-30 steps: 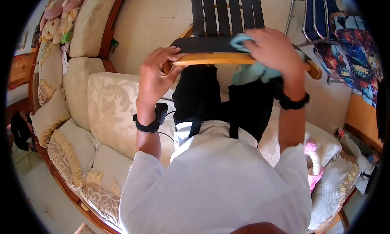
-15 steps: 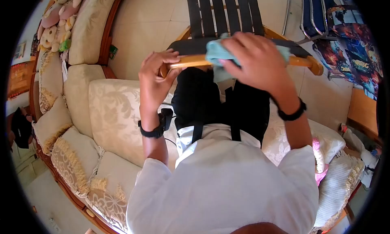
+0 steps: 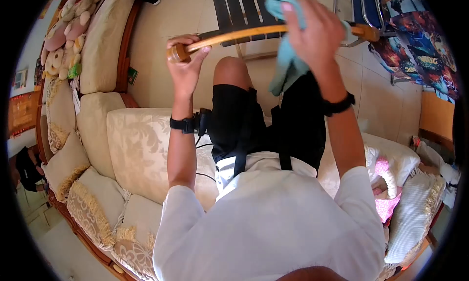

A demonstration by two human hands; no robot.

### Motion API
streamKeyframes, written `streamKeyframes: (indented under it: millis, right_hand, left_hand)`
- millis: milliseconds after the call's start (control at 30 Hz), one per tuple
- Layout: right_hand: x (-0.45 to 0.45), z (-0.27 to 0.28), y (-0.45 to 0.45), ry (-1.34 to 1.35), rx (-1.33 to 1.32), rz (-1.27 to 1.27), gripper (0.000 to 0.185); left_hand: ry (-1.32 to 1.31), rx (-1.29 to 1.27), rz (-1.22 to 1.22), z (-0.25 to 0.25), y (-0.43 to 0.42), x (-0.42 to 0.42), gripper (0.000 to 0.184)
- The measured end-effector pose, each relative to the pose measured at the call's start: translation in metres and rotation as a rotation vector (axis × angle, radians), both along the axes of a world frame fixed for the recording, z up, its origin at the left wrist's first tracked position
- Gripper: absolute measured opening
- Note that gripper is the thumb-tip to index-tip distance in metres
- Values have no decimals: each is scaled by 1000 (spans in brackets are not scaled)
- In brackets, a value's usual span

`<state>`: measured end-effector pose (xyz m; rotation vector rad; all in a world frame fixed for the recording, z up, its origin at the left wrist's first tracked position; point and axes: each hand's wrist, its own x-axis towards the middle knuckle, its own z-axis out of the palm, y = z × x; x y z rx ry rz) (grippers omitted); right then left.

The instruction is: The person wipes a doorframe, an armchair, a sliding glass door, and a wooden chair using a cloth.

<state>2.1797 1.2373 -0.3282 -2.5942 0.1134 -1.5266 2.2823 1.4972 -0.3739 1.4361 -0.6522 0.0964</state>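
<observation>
A slatted chair with dark slats [image 3: 249, 10] and a curved wooden rail [image 3: 234, 35] stands in front of my knees. My left hand [image 3: 184, 61] grips the left end of that rail, its thumb below and fingers over it. Against the right part of the rail, my right hand [image 3: 317, 32] holds a light teal cloth [image 3: 288, 61]. Part of the cloth hangs down below the rail beside my right thigh, and a fold sticks up above my fingers.
A beige sofa [image 3: 141, 144] with fringed cushions [image 3: 93, 208] lies beneath and left of me. Plush toys [image 3: 58, 56] rest on its left section. At the right stand a metal-framed blue chair [image 3: 366, 7], a colourful printed fabric [image 3: 420, 41] and a striped cushion [image 3: 415, 212].
The rail has risen and tilted away from my lap, left hand still on it. My right hand with the cloth has moved up and slightly right. A dark shoe now shows at the top left.
</observation>
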Motion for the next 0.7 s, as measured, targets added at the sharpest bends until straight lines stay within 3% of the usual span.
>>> streamKeyframes:
  millis: [67,100,300,433,633,700]
  right_hand:
    - [30,8,28,-128,-103,64,23]
    - [21,28,49,169,11,57,27]
    - [58,28,74,-20,-41,198,27]
    - [49,22,32,27,-209,169,29]
    - [29,22,-45,-113,-118,168,21]
    - [19,27,-57,-46,-53,177,20]
  left_hand:
    - [-10,-17,-7,6,-3,11,35]
    - [-20,46,5,8,-2,14,34]
    - [30,11,23,8,-12,41,36]
    - [8,120,-42,18,-8,49,30]
    - [135,8,-155,16,-14,41,30]
    - [160,21,-187,18,-15,31,31]
